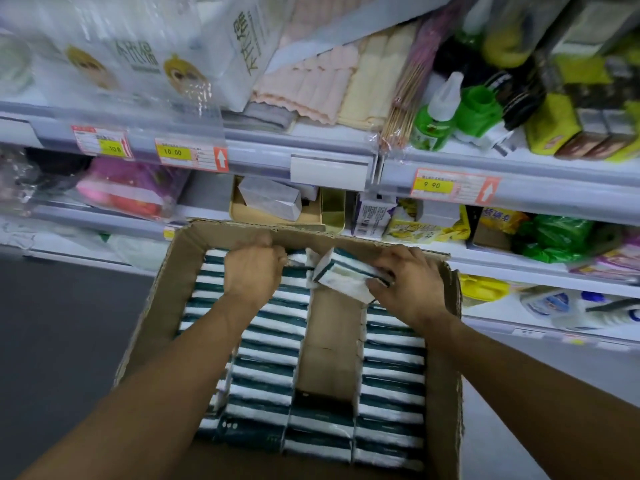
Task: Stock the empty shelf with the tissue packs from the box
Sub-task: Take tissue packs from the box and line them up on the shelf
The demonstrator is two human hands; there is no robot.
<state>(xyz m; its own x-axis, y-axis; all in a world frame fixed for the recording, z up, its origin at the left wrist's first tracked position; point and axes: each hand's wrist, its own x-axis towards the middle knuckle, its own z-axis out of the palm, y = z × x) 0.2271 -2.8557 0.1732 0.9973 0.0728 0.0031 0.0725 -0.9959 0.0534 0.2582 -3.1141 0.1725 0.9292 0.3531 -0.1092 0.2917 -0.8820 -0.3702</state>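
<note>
An open cardboard box (180,268) stands in front of the shelves, filled with rows of green-and-white tissue packs (273,344). The middle row has a gap showing the bare box bottom (332,341). My right hand (408,282) grips one tissue pack (346,273), tilted and lifted above the far end of the box. My left hand (254,268) reaches into the far left of the box with fingers curled down among the packs; what they hold is hidden. Behind the box, a beige tray (277,213) on the shelf holds a few small boxes.
Shelves run across the back with price tags (173,152) on their rails. They carry bagged tissue, folded cloths (329,84), skewers, green bottles (436,112), sponges and yellow packets (426,226). Grey floor lies at the left and lower right.
</note>
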